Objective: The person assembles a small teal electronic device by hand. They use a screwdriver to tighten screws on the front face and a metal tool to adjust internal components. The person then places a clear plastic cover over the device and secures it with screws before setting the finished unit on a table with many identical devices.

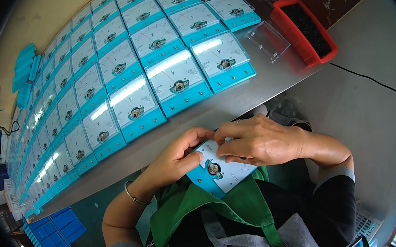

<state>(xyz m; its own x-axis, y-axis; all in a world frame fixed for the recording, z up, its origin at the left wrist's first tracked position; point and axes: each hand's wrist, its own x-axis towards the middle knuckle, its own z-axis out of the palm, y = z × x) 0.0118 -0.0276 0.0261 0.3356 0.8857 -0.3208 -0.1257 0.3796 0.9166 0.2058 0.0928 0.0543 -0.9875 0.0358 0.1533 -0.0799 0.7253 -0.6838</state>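
Note:
A panel voltmeter (232,176) with a turquoise base and a white dial lies tilted against my green apron (183,209), below the table edge. My left hand (178,157) grips its side, the thumb pressing on the dial face. Over the far part of the dial, the fingers of my right hand (263,139) are pinched together. Whatever is between those fingertips is hidden. A round metal movement (213,169) shows near the middle of the meter. On the table just beyond my hands stand rows of similar voltmeters (177,80) with clear covers.
A red bin (294,41) of small dark pieces stands at the table's right end. Next to it lies a loose clear cover (269,41). Turquoise parts (26,69) are piled at the far left, and blue trays (57,234) are stacked below the table. A black cable (372,78) runs off to the right.

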